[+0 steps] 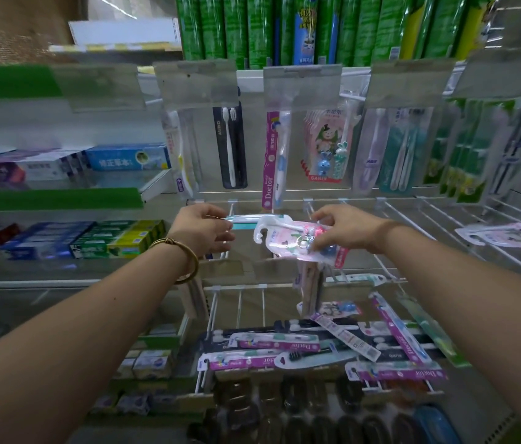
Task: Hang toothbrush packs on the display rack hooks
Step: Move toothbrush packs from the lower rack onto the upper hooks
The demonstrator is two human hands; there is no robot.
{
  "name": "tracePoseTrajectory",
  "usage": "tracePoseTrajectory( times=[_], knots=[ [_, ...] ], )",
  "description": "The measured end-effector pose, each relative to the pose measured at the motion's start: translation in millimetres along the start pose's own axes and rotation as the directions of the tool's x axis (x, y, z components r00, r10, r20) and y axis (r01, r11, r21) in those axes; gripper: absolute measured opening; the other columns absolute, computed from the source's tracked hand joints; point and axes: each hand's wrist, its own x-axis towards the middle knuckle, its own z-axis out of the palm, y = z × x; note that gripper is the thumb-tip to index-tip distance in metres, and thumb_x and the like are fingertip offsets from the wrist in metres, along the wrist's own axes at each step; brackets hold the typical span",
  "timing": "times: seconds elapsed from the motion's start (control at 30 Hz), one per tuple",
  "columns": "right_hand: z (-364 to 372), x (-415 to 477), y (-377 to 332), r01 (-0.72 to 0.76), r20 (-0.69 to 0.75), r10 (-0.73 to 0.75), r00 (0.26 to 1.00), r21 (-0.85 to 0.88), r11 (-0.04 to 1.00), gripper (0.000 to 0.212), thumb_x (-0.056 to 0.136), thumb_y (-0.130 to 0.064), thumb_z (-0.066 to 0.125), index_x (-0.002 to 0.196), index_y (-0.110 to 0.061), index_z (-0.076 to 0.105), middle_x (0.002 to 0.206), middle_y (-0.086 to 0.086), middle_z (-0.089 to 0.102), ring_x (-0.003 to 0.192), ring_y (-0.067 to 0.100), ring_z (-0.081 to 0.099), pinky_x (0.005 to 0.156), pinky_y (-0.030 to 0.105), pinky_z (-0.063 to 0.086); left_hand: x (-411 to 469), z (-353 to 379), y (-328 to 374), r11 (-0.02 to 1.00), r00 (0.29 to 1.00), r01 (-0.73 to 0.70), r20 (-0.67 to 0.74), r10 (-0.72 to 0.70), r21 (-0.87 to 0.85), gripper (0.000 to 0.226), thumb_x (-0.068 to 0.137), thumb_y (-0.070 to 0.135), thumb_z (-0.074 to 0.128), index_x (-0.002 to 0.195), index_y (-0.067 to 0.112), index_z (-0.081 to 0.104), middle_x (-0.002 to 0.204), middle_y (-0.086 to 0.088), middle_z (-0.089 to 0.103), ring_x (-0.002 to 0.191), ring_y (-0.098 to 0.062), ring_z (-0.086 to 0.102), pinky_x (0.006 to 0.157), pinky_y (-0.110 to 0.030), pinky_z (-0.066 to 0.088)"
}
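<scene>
My right hand (345, 227) grips a pink children's toothbrush pack (280, 233) with a white hook tab, held flat over the middle row of white wire hooks (390, 216). My left hand (203, 230) pinches the end of a teal toothbrush pack (246, 219) just left of it. Several packs hang from the top row, among them a black pack (230, 145), a purple Doctor pack (273, 161) and a pink bunny pack (328, 145). A heap of loose packs (332, 344) lies on the lower hooks below my hands.
Toothpaste boxes (86, 238) fill the shelves at left. Green cans (284, 27) stand on the top shelf. Another pink pack (508, 235) lies on the bare hooks at right. Dark items (300, 411) hang along the bottom.
</scene>
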Motion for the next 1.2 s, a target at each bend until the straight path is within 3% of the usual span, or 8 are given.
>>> tracePoseTrajectory(
  times=[0.17,0.3,0.43,0.6,0.7,0.8,0.9,1.2],
  knots=[
    [-11,-10,7,-0.072,0.022,0.070,0.997,0.102,0.992,0.023,0.082,-0.018,0.077,0.103,-0.009,0.073,0.106,0.010,0.070,0.092,0.023,0.065,0.063,0.027,0.051,-8,0,-3,1.000,1.000,-0.008,0.023,0.009,-0.022,0.019,0.091,-0.004,0.064,0.109,0.001,0.060,0.098,-0.024,0.069,0.081,-0.029,0.072,0.073,-0.040,0.063],
    [-16,-18,10,-0.066,-0.065,0.080,0.995,0.193,0.979,0.012,0.084,-0.013,0.074,0.096,-0.012,0.074,0.106,0.009,0.068,0.096,0.023,0.061,0.064,0.028,0.051,-11,1,-2,0.998,0.999,-0.006,0.039,0.008,-0.058,0.019,0.092,-0.005,0.063,0.110,-0.002,0.059,0.095,-0.023,0.067,0.074,-0.027,0.070,0.068,-0.040,0.063],
    [-19,-27,3,-0.046,-0.081,0.082,0.993,0.378,0.925,0.033,0.085,-0.009,0.073,0.117,-0.011,0.065,0.111,0.007,0.063,0.101,0.019,0.060,0.071,0.028,0.052,-14,5,-1,0.994,0.997,0.034,0.067,-0.027,-0.108,0.010,0.094,0.007,0.064,0.102,0.001,0.061,0.094,-0.021,0.067,0.073,-0.028,0.071,0.065,-0.040,0.063],
    [-6,-31,-20,0.011,-0.085,0.041,0.995,0.538,0.843,0.060,0.081,-0.006,0.077,0.136,-0.008,0.054,0.120,0.004,0.062,0.102,0.018,0.063,0.072,0.031,0.055,-24,15,0,0.984,0.963,0.133,0.249,-0.101,-0.115,0.036,0.088,0.032,0.072,0.109,0.004,0.064,0.098,-0.018,0.070,0.082,-0.033,0.075,0.069,-0.044,0.062],
    [8,-29,-36,0.036,-0.092,0.031,0.995,0.651,0.758,0.071,0.075,-0.003,0.081,0.139,-0.010,0.051,0.124,0.008,0.063,0.103,0.024,0.068,0.080,0.038,0.061,-32,22,1,0.981,0.931,0.125,0.360,-0.063,-0.151,0.031,0.088,0.028,0.073,0.109,0.007,0.064,0.097,-0.013,0.073,0.087,-0.032,0.075,0.072,-0.045,0.062],
    [24,-27,-52,0.089,-0.115,-0.011,0.993,0.702,0.706,0.065,0.076,-0.003,0.082,0.133,-0.013,0.053,0.121,0.005,0.065,0.101,0.021,0.069,0.075,0.035,0.060,-37,26,3,0.964,0.910,0.101,0.414,0.009,-0.245,0.033,0.089,0.019,0.071,0.120,0.008,0.062,0.110,-0.016,0.073,0.099,-0.036,0.072,0.078,-0.046,0.062],
    [37,-26,-64,0.151,-0.153,-0.054,0.987,0.749,0.645,0.040,0.081,-0.001,0.077,0.114,-0.017,0.062,0.112,0.005,0.070,0.100,0.025,0.070,0.076,0.036,0.059,-38,23,5,0.945,0.916,0.051,0.392,0.084,-0.322,0.030,0.090,0.011,0.069,0.119,0.009,0.062,0.110,-0.015,0.074,0.097,-0.035,0.073,0.076,-0.042,0.063],
    [45,-22,-73,0.129,-0.130,-0.042,0.991,0.784,0.608,0.030,0.091,-0.004,0.067,0.119,-0.012,0.061,0.113,0.013,0.070,0.094,0.026,0.073,0.078,0.041,0.062,-27,-1,3,0.937,0.984,0.015,0.173,0.049,-0.348,0.014,0.092,0.002,0.065,0.105,0.007,0.065,0.095,-0.011,0.076,0.081,-0.027,0.076,0.060,-0.034,0.060]
  ],
)
